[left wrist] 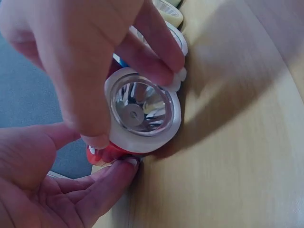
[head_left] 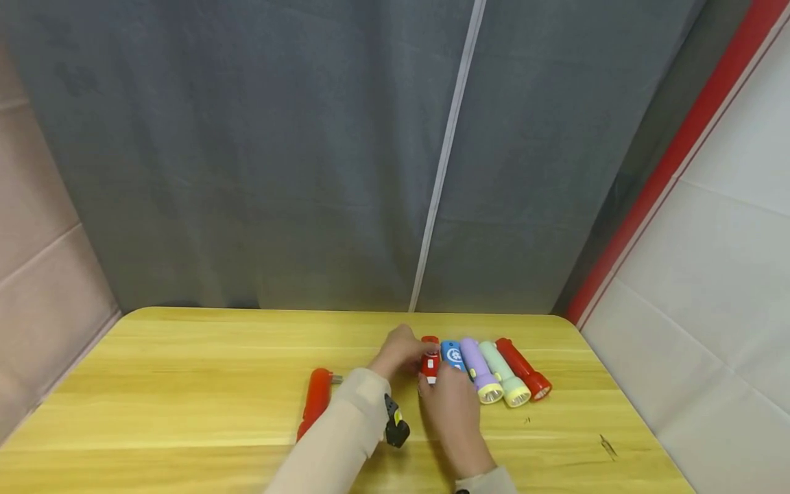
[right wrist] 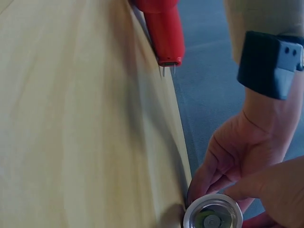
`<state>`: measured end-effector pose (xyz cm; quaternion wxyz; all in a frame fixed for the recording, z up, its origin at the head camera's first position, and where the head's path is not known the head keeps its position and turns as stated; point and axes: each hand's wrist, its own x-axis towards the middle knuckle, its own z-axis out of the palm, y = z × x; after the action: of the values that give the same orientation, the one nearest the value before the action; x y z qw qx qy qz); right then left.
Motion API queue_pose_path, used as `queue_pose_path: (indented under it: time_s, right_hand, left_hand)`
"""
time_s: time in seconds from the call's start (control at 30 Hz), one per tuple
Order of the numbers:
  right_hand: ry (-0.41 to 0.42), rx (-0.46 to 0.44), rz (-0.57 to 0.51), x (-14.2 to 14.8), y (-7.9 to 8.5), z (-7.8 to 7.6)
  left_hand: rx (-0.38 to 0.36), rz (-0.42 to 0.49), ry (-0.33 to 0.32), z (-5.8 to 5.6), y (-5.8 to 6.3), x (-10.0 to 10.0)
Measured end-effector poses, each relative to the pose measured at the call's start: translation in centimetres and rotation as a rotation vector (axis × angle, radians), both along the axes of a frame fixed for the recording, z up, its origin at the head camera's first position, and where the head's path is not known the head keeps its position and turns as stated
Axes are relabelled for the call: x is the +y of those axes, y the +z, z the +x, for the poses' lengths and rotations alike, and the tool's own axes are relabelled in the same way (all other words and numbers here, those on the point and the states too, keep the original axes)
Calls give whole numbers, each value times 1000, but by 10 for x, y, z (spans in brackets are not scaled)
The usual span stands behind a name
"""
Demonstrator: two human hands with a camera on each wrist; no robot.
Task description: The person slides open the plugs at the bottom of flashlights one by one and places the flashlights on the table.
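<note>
A small red flashlight (head_left: 430, 369) with a white-rimmed lens lies at the left end of a row. Its clear lens (left wrist: 142, 107) faces the left wrist camera. My left hand (head_left: 400, 351) pinches its body from the far left side. My right hand (head_left: 455, 405) holds the lens end, fingers around the white rim. To the right lies a blue flashlight (head_left: 453, 354), partly hidden by the right hand. Beyond it are a purple flashlight (head_left: 478, 367), a pale green flashlight (head_left: 504, 372) and a longer red flashlight (head_left: 522, 367).
Left of my forearm, another red flashlight (head_left: 317, 398) lies on the wooden table (head_left: 185, 391); the right wrist view shows two metal prongs on a red flashlight (right wrist: 166, 45). A grey curtain (head_left: 278, 171) hangs behind the table. A black device (head_left: 396, 422) is strapped to my left wrist.
</note>
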<state>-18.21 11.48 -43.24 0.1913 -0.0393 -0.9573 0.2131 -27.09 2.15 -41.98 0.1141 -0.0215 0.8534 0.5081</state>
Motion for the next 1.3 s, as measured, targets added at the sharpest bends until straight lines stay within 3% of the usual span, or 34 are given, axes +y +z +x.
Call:
queue_pose_path:
  time_s: [0.4,0.87,1.13,1.3]
  right_hand:
    - [29,-66,25,-5,-5,1]
    - [40,-23,76,-7,-9,2]
    - [50,44,21,-6,-7,2]
    - [61,61,-22,-5,-1,3]
  left_hand:
    - [-71,14,27,7,3,-1]
    - [-67,52,46,8,3,-2]
    - [-71,146,38,4,-5,-10]
    - [-77,188,57,5,-2,-14]
